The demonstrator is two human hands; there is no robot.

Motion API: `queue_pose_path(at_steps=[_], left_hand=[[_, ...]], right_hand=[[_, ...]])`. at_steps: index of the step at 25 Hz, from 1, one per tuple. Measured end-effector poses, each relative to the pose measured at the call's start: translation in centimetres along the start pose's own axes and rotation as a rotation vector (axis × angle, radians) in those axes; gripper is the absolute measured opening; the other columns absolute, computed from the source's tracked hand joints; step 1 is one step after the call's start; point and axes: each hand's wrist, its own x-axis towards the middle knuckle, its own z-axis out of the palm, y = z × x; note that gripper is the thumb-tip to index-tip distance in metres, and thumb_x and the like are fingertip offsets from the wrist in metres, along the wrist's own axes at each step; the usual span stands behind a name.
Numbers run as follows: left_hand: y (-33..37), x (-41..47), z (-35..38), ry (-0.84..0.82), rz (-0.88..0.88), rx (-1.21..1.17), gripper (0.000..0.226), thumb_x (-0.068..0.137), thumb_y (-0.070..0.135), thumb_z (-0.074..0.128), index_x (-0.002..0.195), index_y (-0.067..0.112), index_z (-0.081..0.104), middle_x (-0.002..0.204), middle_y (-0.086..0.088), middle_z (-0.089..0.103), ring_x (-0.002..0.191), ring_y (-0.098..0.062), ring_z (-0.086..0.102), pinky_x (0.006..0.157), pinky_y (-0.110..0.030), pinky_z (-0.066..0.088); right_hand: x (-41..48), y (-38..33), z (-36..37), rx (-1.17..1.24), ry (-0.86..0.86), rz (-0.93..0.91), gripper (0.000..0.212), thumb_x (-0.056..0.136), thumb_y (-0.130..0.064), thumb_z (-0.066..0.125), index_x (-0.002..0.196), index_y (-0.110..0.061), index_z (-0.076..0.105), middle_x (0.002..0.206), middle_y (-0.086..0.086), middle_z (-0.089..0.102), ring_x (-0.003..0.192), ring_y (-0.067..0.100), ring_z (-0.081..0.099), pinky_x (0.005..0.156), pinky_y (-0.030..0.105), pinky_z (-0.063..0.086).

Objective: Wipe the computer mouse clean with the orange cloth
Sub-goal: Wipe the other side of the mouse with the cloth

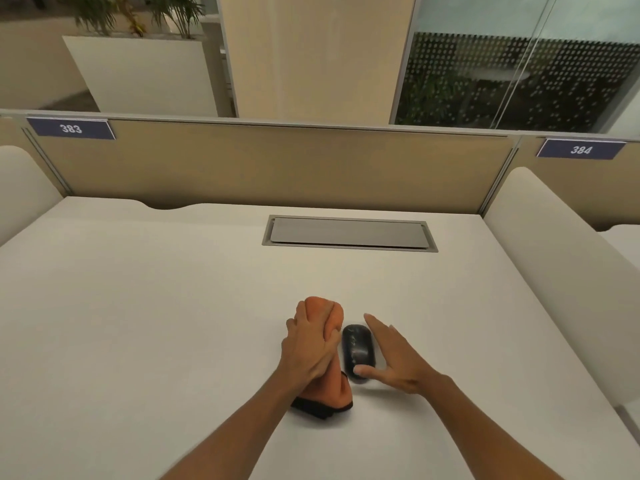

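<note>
A black computer mouse (357,346) lies on the white desk (156,323), near the front middle. Just left of it is the orange cloth (325,311), bunched lengthwise, with a dark edge at its near end. My left hand (308,351) lies on top of the cloth and grips it. My right hand (391,358) is at the right side of the mouse, fingers spread and stretched forward, the thumb touching the mouse's near end. The mouse's right flank is hidden behind the right hand.
A grey cable hatch (349,233) is set flush into the desk behind the hands. A beige partition (277,164) closes the back edge, with number plates 383 (71,128) and 384 (581,149). White side dividers (554,265) stand left and right.
</note>
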Motion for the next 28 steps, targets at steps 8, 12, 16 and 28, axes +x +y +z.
queue_pose_path(at_steps=[8, 12, 16, 28], left_hand=[[-0.8, -0.6, 0.7, -0.041, -0.038, -0.013, 0.055, 0.099, 0.055, 0.037, 0.15, 0.042, 0.02, 0.158, -0.006, 0.017, 0.133, -0.033, 0.037, 0.104, -0.047, 0.041], [-0.2, -0.9, 0.7, -0.045, -0.016, -0.007, 0.054, 0.099, 0.053, 0.037, 0.149, 0.046, 0.019, 0.158, -0.004, 0.016, 0.131, -0.033, 0.038, 0.101, -0.048, 0.042], [0.6, -0.7, 0.8, -0.037, 0.011, 0.007, 0.055, 0.097, 0.051, 0.038, 0.149, 0.046, 0.019, 0.157, -0.005, 0.016, 0.129, -0.033, 0.039, 0.098, -0.048, 0.043], [2.8, 0.4, 1.8, -0.14, 0.019, 0.19, 0.053, 0.099, 0.061, 0.029, 0.147, 0.039, 0.032, 0.164, -0.009, 0.005, 0.14, -0.038, 0.026, 0.107, -0.054, 0.036]], right_hand=[[0.1, 1.2, 1.1, -0.138, 0.046, -0.079, 0.121, 0.065, -0.092, 0.044, 0.156, -0.02, 0.01, 0.163, -0.003, 0.016, 0.149, 0.016, 0.017, 0.122, 0.044, 0.013], [0.4, 1.5, 1.5, -0.219, 0.048, -0.11, 0.123, 0.065, -0.096, 0.033, 0.156, -0.018, 0.004, 0.164, -0.003, 0.01, 0.149, 0.007, 0.0, 0.121, 0.039, -0.008], [0.5, 1.4, 1.8, -0.253, 0.063, -0.126, 0.121, 0.067, -0.094, 0.03, 0.156, -0.017, 0.004, 0.164, -0.003, 0.01, 0.148, 0.005, -0.003, 0.121, 0.044, -0.015], [0.5, 1.6, 2.3, -0.257, 0.101, -0.143, 0.112, 0.075, -0.086, 0.042, 0.157, -0.018, 0.005, 0.164, -0.005, 0.012, 0.149, 0.004, 0.001, 0.122, 0.041, -0.011]])
